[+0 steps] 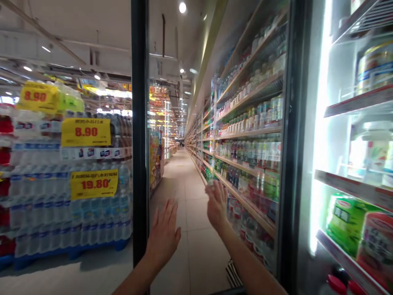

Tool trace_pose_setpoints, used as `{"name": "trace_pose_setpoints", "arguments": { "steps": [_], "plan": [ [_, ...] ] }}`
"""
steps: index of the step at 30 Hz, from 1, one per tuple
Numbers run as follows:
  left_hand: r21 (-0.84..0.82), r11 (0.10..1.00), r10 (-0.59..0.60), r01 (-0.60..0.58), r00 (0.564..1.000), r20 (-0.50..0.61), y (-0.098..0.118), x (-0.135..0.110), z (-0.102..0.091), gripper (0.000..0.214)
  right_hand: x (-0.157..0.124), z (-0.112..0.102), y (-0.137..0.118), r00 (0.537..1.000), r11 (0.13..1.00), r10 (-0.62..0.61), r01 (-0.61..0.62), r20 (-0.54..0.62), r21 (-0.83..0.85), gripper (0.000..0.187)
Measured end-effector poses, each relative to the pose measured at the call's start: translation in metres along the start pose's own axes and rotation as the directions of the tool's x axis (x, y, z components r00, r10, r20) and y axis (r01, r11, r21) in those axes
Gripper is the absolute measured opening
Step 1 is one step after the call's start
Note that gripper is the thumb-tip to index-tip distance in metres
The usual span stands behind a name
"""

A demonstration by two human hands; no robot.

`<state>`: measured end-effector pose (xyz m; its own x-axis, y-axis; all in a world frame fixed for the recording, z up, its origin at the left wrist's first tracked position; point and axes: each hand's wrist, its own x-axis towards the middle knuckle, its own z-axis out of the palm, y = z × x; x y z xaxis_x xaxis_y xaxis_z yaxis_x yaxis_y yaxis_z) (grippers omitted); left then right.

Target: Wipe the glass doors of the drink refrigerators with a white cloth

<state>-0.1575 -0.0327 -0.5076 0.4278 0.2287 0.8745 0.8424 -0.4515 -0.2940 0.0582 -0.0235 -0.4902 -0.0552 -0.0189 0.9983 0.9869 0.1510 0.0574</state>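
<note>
The glass door (196, 155) of a lit drinks cooler stands open straight ahead, its pane filling the middle of the view between a black left upright (140, 131) and a black right upright (294, 135). Both bare hands are raised in front of the lower half of the pane, backs toward the viewer; whether any fingertip touches the glass cannot be told. The left hand (162, 229) is nearer the left upright, its fingers extended and slightly spread, the thumb standing off to the right. The right hand (217, 203) is a little higher, near the pane's middle, its fingers loosely spread and partly bent, blurred at the tips. A black-and-white striped patch (233, 273) shows beside the right forearm. In the pane appear a pale tiled floor (184, 213) and long shelves of bottled drinks (248, 151) receding on the right. Right of the door, the bright cooler interior holds a green package (345, 223) beside a red container (376, 241), with red caps (336, 283) below. Left of the door, stacked bottled water (61, 213) sits on a blue pallet (73, 252), under yellow price signs (93, 184) reading 8.90 and 19.80.
</note>
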Motion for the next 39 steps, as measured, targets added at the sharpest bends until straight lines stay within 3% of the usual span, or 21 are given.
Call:
{"name": "trace_pose_setpoints", "arguments": {
  "steps": [3, 5, 7, 10, 13, 16, 18, 21, 23, 25, 27, 29, 31, 33, 36, 39],
  "plan": [
    [-0.019, 0.999, 0.026, -0.026, 1.000, 0.006, 0.011, 0.001, 0.007, 0.062, -0.009, 0.005, -0.019, 0.972, 0.979, -0.201, 0.196, 0.119, 0.055, 0.050],
    [-0.021, 0.999, 0.051, -0.051, 0.999, 0.007, 0.017, 0.002, 0.011, 0.063, -0.013, 0.002, -0.004, 0.974, 0.981, -0.194, 0.192, 0.115, 0.030, 0.047],
    [-0.034, 0.997, 0.065, -0.065, 0.998, 0.007, 0.024, 0.004, 0.014, 0.063, -0.017, -0.007, 0.028, 0.993, 0.994, -0.094, 0.098, 0.074, -0.041, 0.046],
    [-0.071, 0.995, 0.069, -0.069, 0.998, 0.004, 0.035, 0.008, 0.016, 0.064, -0.023, -0.025, 0.087, 0.989, 0.976, 0.147, -0.148, -0.019, -0.161, 0.046],
    [-0.083, 0.994, 0.074, -0.073, 0.997, 0.006, 0.045, 0.011, 0.015, 0.065, -0.032, -0.041, 0.134, 0.910, 0.893, 0.390, -0.411, -0.139, -0.186, 0.047],
    [-0.068, 0.994, 0.090, -0.089, 0.996, 0.013, 0.051, 0.009, 0.013, 0.066, -0.038, -0.046, 0.149, 0.808, 0.809, 0.529, -0.573, -0.257, -0.135, 0.050],
    [-0.064, 0.993, 0.097, -0.096, 0.995, 0.014, 0.050, 0.004, 0.013, 0.067, -0.040, -0.040, 0.136, 0.787, 0.796, 0.544, -0.593, -0.291, -0.117, 0.050],
    [-0.062, 0.995, 0.081, -0.080, 0.997, 0.011, 0.040, -0.006, 0.016, 0.067, -0.038, -0.021, 0.084, 0.857, 0.860, 0.467, -0.497, -0.215, -0.114, 0.046],
    [-0.050, 0.997, 0.064, -0.064, 0.998, 0.015, 0.031, -0.013, 0.017, 0.066, -0.037, -0.006, 0.035, 0.941, 0.939, 0.322, -0.331, -0.102, -0.087, 0.048],
    [-0.035, 0.998, 0.053, -0.053, 0.998, 0.017, 0.021, -0.019, 0.016, 0.065, -0.039, 0.006, -0.012, 0.987, 0.987, 0.160, -0.160, 0.002, -0.029, 0.050],
    [-0.033, 0.999, 0.033, -0.032, 0.999, 0.017, 0.012, -0.023, 0.013, 0.064, -0.044, 0.014, -0.048, 0.997, 0.999, -0.008, 0.004, 0.082, 0.048, 0.047],
    [-0.037, 0.999, 0.005, -0.005, 1.000, 0.012, 0.002, -0.025, 0.009, 0.062, -0.048, 0.016, -0.068, 0.979, 0.985, -0.150, 0.135, 0.140, 0.110, 0.042],
    [-0.028, 0.999, -0.025, 0.025, 1.000, 0.004, -0.008, -0.027, 0.004, 0.061, -0.047, 0.015, -0.069, 0.960, 0.969, -0.228, 0.207, 0.162, 0.134, 0.039],
    [0.003, 0.999, -0.039, 0.039, 0.999, 0.006, -0.017, -0.029, 0.000, 0.062, -0.036, 0.012, -0.057, 0.970, 0.978, -0.196, 0.183, 0.144, 0.103, 0.039],
    [0.041, 0.999, -0.031, 0.030, 0.999, 0.023, -0.027, -0.035, -0.007, 0.065, -0.008, 0.008, -0.027, 0.999, 0.999, 0.027, -0.026, 0.019, -0.018, 0.043],
    [0.054, 0.998, -0.042, 0.040, 0.998, 0.039, -0.031, -0.043, -0.013, 0.066, 0.016, 0.009, -0.009, 0.972, 0.974, 0.206, -0.215, -0.111, -0.074, 0.048]
  ]
}}
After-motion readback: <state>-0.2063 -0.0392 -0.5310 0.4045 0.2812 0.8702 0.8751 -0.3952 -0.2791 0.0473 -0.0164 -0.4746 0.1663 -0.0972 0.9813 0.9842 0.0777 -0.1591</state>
